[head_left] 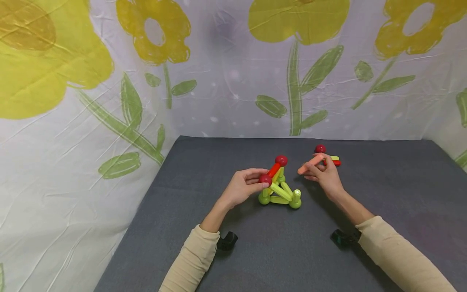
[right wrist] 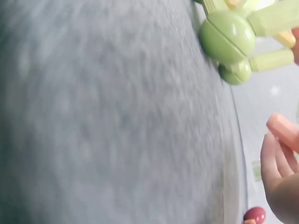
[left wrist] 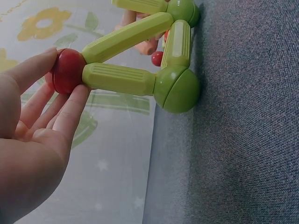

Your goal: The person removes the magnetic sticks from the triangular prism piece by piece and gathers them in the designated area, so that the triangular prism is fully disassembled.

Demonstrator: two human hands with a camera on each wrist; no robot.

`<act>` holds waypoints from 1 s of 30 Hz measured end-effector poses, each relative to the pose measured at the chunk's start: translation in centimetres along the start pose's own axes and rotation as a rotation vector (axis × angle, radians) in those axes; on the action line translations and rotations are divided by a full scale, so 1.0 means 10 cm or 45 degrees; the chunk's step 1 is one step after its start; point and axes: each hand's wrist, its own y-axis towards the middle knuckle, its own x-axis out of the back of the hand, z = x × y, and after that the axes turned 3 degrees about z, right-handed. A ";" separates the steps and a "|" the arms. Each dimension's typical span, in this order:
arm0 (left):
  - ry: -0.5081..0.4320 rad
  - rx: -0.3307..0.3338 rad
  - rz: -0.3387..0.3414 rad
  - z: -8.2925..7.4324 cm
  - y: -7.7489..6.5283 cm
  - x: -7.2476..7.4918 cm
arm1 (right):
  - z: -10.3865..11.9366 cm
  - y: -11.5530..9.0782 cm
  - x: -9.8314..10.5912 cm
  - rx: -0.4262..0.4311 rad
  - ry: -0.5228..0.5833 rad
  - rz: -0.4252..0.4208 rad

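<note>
On the grey tabletop stands a frame of yellow-green magnetic rods [left wrist: 119, 78] joined by green balls [left wrist: 176, 89]. Two red balls sit at its top, linked by a red rod [head_left: 273, 170]. My left hand [head_left: 242, 187] pinches the nearer red ball [left wrist: 69, 71] between thumb and fingers; the farther red ball [head_left: 281, 160] is untouched. Another short rod [head_left: 296, 193] points up from the front right green ball. To the right of the frame, my right hand [head_left: 328, 179] holds a salmon-orange rod [head_left: 310, 164] above the table, its near end angled toward the frame.
Behind the right hand lie a loose red ball [head_left: 320, 149], a yellow-green rod [head_left: 334, 157] and a red rod [head_left: 337, 163]. A flower-printed cloth [head_left: 226, 101] rises along the table's back edge and left side. Black wrist devices [head_left: 228, 241] hang under both sleeves.
</note>
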 end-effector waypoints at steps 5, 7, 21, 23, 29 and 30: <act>-0.003 -0.001 0.004 0.00 0.01 0.01 | 0.02 0.00 0.12 -0.023 -0.012 -0.053; -0.001 0.001 0.003 0.00 0.01 0.02 | 0.02 0.00 0.16 -0.033 -0.050 -0.073; 0.016 -0.009 0.005 -0.01 0.00 0.01 | 0.09 -0.03 0.43 -0.178 0.041 -0.306; 0.018 -0.010 0.005 -0.01 0.00 0.01 | 0.09 -0.03 0.48 -0.211 0.069 -0.330; 0.015 0.002 0.002 -0.01 -0.01 0.00 | 0.07 -0.03 0.58 -0.353 0.054 -0.384; 0.010 0.003 0.003 0.00 -0.01 0.00 | 0.06 -0.03 0.59 -0.377 0.061 -0.398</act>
